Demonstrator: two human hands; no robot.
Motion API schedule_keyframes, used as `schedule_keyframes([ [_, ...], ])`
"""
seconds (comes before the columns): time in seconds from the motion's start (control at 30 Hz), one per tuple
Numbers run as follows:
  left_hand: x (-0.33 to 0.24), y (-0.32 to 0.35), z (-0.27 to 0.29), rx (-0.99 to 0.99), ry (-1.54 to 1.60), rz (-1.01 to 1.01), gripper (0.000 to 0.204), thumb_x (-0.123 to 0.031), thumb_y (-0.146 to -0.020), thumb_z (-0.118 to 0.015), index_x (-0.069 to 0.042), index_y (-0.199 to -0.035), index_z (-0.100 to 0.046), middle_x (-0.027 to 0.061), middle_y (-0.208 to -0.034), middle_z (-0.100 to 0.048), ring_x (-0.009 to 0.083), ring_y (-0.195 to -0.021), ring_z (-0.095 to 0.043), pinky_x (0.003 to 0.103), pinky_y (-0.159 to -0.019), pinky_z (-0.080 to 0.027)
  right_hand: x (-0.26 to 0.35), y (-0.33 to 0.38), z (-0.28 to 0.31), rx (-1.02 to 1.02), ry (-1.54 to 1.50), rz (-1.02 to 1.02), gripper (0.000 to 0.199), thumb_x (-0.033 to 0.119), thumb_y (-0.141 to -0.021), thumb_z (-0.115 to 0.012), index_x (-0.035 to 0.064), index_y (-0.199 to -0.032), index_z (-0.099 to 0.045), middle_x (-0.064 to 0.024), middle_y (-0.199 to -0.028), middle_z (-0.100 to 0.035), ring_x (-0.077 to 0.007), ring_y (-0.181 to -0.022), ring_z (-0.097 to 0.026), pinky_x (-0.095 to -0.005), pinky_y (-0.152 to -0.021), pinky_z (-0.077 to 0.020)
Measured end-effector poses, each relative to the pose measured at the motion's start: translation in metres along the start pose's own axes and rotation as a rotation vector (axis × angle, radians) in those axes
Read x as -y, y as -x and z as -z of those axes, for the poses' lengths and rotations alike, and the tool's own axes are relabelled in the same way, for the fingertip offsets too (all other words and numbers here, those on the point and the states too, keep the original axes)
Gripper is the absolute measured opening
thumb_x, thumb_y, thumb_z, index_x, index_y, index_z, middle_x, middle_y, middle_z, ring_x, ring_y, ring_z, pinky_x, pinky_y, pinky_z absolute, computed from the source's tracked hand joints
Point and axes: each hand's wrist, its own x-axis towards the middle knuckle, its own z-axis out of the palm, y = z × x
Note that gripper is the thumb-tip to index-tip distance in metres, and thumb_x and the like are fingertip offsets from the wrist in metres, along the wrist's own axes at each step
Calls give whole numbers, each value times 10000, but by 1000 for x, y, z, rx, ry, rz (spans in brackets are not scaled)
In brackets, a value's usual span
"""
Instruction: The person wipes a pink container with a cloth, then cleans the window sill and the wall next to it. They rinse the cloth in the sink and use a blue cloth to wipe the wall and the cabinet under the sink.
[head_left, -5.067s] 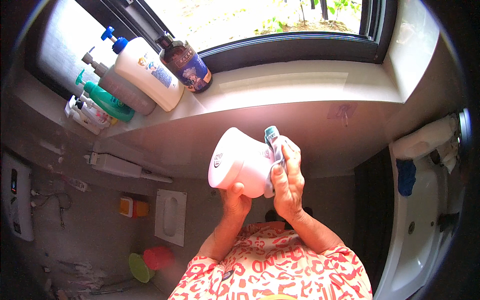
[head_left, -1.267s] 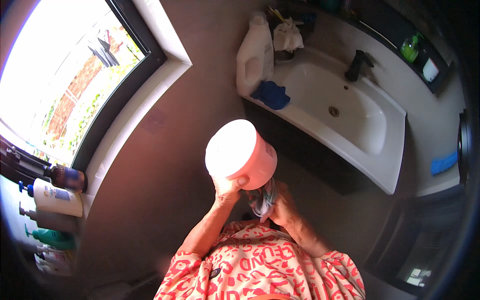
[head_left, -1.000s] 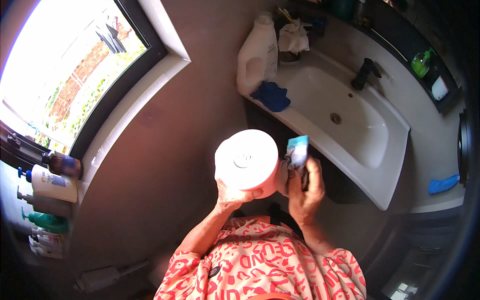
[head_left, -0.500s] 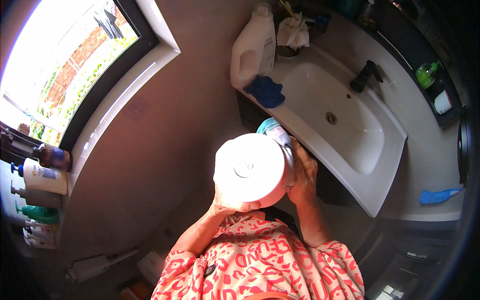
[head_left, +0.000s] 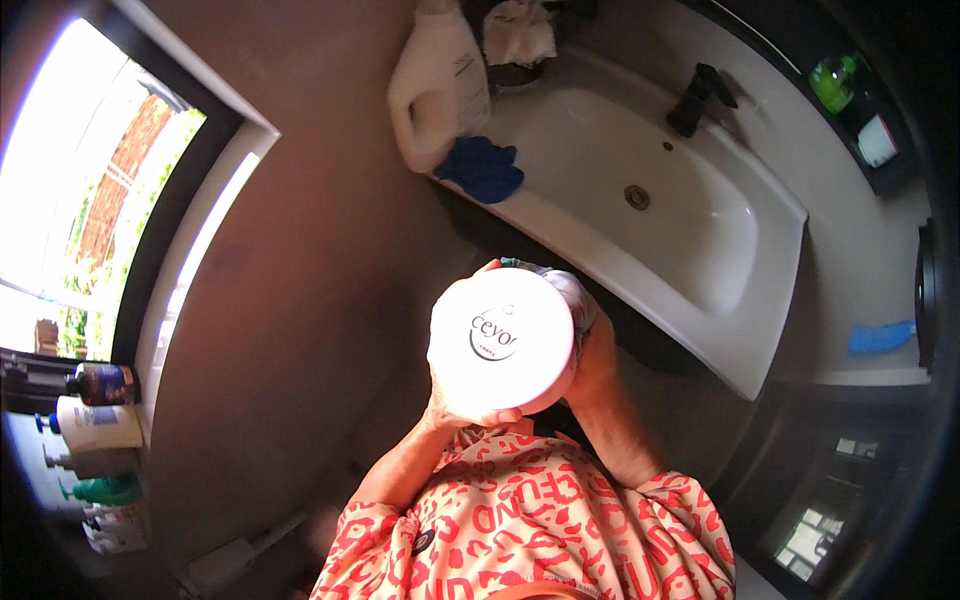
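White tub (head_left: 498, 345), cloth (head_left: 572, 292) alongside
Left hand (head_left: 453, 406) grips the tub, seemingly for steadiness; right hand (head_left: 597, 352), partly hidden, holds cloth against its side.

The person's left hand (head_left: 455, 408) grips 1 white tub (head_left: 500, 350); the right hand (head_left: 597, 352) holds 1 cloth (head_left: 574, 296) against its side.

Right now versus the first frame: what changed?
View swung right, from windowsill to sink. Pink tub: printed end turned from facing left to facing the camera. Grey-white cloth, with the right hand, went from the tub's far end to its upper-right edge. Left hand kept the tub. Blue cloth, white jug unmoved.
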Motion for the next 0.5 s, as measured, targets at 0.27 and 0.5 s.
schedule_keyframes([
  [0.27, 47, -19, -45, -144, 98, 104, 1096, -496, -473, -873, 4, -1304, -362, 112, -1234, -487, 239, -1115, -475, 379, -955, -396, 24, 25, 17, -328, -12, 53, 315, 259, -909, -469, 19, -1107, -512, -92, -1087, -569, -184, -980, -551, -326, -862, -450],
  [0.5, 47, -76, -99, -122, -14, 78, 1087, -511, -474, -859, 20, -1283, -363, 113, -1179, -499, 235, -1076, -487, 381, -925, -409, 56, 69, 85, -573, 131, -57, 210, 264, -879, -554, 69, -954, -569, -16, -732, -533, -134, -588, -531, -282, -493, -447],
])
